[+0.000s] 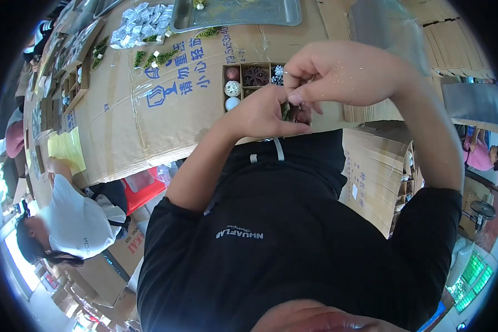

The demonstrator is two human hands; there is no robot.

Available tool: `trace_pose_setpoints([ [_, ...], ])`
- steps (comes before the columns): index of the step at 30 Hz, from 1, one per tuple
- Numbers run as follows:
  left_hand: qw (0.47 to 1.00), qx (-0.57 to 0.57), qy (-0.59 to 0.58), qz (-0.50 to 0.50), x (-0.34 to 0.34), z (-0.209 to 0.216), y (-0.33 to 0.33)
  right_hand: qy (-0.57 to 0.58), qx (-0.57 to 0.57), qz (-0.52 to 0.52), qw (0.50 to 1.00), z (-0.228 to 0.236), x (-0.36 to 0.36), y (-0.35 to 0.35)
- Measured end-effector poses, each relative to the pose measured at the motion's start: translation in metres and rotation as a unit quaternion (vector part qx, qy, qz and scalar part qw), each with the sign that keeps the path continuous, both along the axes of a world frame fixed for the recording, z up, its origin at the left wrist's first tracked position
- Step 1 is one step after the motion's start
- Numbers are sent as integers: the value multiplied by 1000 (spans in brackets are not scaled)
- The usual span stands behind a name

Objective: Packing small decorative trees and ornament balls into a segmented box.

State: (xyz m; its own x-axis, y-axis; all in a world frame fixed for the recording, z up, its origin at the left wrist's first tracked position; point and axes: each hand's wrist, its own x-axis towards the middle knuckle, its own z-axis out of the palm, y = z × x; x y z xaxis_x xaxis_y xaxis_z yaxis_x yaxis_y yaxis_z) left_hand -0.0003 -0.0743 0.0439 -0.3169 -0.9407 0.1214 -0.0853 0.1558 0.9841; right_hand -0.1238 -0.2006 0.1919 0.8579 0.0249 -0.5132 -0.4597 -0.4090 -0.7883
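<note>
A divided cardboard box [225, 91] of ornaments lies on the table edge in front of me. In it show a brownish-red ball [233, 73], a white woven ball [232, 88], a plain white ball [232, 103], a dark brown snowflake-like piece [255, 76] and a white-tipped pinecone [278, 72]. My left hand [260, 113] lies over the box, its fingers curled and its thumb stretched toward the right. A green mossy piece [285, 110] shows between that thumb and forefinger. My right hand [343, 77] pinches at the left fingertips; what the fingertips hold is hidden.
Cardboard [149, 127] covers the table. A metal tray [238, 25] stands at the back, beside silvery wrapped pieces [143, 25] and green sprigs [163, 57]. Another divided box [74, 88] lies at left, near a seated person [83, 218]. A large carton [371, 177] stands at right.
</note>
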Motion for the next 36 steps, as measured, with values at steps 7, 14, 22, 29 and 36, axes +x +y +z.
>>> trace_pose_setpoints([
  [7,933,84,343,69,3,-6,27,-178,-234,-91,951,-5,-5,23],
  [14,794,160,542,224,0,1,46,-384,-382,-229,809,-114,-14,103],
  [22,773,222,477,353,-1,-33,55,-275,-434,-76,854,-141,-26,130],
  [29,678,318,530,398,-5,-43,56,-251,-401,-62,879,-146,-30,144],
  [36,967,-84,-200,133,23,-10,45,-32,328,-436,838,-134,-40,94],
])
